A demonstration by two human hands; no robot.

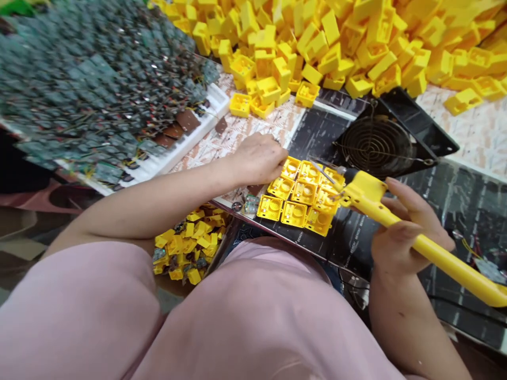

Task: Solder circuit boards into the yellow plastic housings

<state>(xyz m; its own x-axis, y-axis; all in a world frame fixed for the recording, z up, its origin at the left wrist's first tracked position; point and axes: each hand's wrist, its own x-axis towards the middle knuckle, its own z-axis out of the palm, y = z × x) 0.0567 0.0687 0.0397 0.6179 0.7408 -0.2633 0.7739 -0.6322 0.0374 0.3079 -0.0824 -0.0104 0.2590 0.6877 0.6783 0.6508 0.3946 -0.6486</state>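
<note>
A block of small square yellow plastic housings [303, 196], open side up and packed edge to edge, was laid on the dark work mat [455, 195], and every other place is given from that block. The housings were judged light, stiff and thin-walled, best taken by their outer walls and easily nudged out of line. At the block's far-left corner the left hand [259, 158] was rested with fingers curled together on the outermost housing; whether anything was pinched could not be told. At its right edge a yellow-handled soldering tool [415, 243] was clamped in the right hand [407, 235], its metal tip over the right-hand housings. Behind the block a black round-grilled fan [376, 145] was placed, farther back a heap of loose yellow housings [336, 37], and to the far left a white tray of green circuit boards [99, 89].
</note>
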